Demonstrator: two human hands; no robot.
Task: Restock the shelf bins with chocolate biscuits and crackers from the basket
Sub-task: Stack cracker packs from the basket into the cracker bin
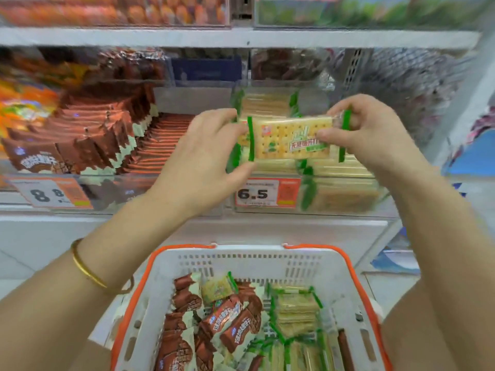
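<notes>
A cracker packet (284, 139) with green end strips is held flat between both hands above the clear cracker bin (345, 195). My left hand (206, 153) grips its left end. Its right end is pinched by my right hand (369, 129), thumb on the front. More cracker packets lie stacked in that bin. To the left, brown chocolate biscuit packets (88, 140) stand in rows in their clear bin (112, 191). Below, a white basket (241, 263) with orange handles holds chocolate biscuit packets (227, 317) on its left and cracker packets (294, 314) on its right.
Price tags reading 8.8 (51, 194) and 6.5 (267, 194) hang on the bin fronts. A white shelf board (241, 36) runs above, with more snack bins over it. Orange snack packets (24, 103) lie at far left. A gold bangle (85, 266) circles my left wrist.
</notes>
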